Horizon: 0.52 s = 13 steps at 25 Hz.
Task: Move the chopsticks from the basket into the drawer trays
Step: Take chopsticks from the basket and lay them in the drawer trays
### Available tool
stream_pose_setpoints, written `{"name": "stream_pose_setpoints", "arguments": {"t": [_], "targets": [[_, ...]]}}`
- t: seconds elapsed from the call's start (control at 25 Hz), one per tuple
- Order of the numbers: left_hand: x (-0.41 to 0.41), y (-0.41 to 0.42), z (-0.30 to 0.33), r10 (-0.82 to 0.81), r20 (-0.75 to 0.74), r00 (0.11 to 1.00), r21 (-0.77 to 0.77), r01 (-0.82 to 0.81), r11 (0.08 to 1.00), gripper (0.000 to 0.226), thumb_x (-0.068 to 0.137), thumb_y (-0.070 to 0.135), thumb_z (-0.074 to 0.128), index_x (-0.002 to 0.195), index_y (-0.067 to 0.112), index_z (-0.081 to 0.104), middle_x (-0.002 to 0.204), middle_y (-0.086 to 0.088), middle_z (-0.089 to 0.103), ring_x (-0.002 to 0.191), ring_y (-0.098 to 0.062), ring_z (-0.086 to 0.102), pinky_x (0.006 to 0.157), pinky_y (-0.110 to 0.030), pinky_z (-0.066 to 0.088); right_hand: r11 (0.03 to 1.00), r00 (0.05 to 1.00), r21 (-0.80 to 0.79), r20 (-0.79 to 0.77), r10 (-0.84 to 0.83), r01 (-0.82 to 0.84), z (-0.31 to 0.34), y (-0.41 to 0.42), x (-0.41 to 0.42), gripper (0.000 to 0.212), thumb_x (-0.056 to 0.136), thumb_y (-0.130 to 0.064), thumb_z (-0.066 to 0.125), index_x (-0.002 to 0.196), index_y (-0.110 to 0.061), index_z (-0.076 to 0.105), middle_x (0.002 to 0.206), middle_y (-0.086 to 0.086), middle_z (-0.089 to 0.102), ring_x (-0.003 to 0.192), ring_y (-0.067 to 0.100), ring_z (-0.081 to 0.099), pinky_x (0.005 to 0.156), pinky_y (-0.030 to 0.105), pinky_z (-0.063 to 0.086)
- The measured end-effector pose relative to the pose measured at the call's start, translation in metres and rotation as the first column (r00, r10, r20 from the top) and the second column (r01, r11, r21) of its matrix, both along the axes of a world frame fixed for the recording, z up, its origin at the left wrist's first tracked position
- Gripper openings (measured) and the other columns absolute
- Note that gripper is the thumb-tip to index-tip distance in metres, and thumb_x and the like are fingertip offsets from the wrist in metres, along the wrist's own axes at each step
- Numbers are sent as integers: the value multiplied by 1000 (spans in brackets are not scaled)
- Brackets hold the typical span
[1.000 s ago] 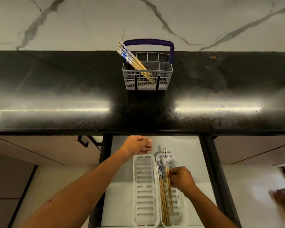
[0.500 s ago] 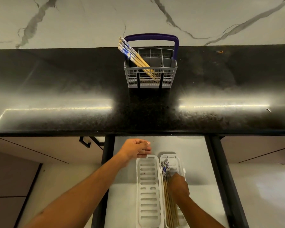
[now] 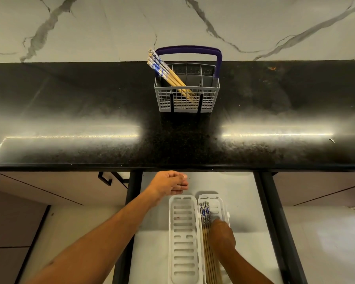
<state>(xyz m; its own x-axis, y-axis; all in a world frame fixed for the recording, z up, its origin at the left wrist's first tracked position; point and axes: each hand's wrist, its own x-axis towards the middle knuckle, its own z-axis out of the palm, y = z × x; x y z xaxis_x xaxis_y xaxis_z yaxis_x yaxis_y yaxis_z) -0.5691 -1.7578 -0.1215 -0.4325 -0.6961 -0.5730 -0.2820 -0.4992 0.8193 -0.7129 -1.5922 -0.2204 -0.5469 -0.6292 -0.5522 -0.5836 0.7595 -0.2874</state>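
A grey wire basket (image 3: 209,99) with a purple handle stands on the black counter, with several blue-patterned wooden chopsticks (image 3: 168,75) leaning out of its left side. Below, in the open drawer, lie two white slotted trays. The left tray (image 3: 183,238) holds nothing. The right tray (image 3: 219,203) holds several chopsticks (image 3: 205,216) laid lengthwise. My right hand (image 3: 222,234) rests palm down on those chopsticks in the right tray. My left hand (image 3: 170,183) hovers above the drawer's back left, fingers loosely curled, holding nothing.
The black granite counter (image 3: 90,119) overhangs the drawer, its front edge just beyond my left hand. Dark drawer rails (image 3: 268,212) run along both sides. A cabinet handle (image 3: 105,179) sits at the left. A marble wall rises behind the basket.
My right hand has laid its chopsticks down among the others in the right tray and now lies flat over them. The view has shifted slightly. My left hand stays roughly in place.
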Motion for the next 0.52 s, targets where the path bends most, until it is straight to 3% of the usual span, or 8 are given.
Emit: {"name": "stream_pose_setpoints", "arguments": {"t": [0.16, 0.32, 0.52], "targets": [[3, 2, 0, 10, -3, 1000, 13, -10, 1000, 28, 91, 24, 69, 110, 4, 68, 103, -13, 76, 94, -24, 75, 82, -31, 60, 998, 999, 33, -21, 48, -48, 5, 2, 3, 23, 102, -19, 47, 118, -17, 63, 113, 0, 70, 102, 17, 69, 89, 29, 57], [5, 3, 3, 18, 3, 1000, -5, -18, 1000, 26, 91, 23, 68, 110, 5, 69, 102, -13, 76, 94, -23, 75, 83, -32, 60, 987, 984, 5, -74, 163, -163, 21, 7, 4, 30, 105, -21, 37, 113, -16, 65, 109, 2, 71, 99, 20, 70, 88, 33, 58], [8, -1, 16, 38, -21, 999, -38, -39, 999, 22, 92, 23, 67, 109, 10, 69, 102, -12, 76, 94, -24, 75, 84, -36, 60, 964, 963, -59, -89, 253, -259, 80, -16, -10, 15, 98, -16, 55, 102, -21, 70, 91, -3, 73, 76, 12, 69, 76, 28, 61]]}}
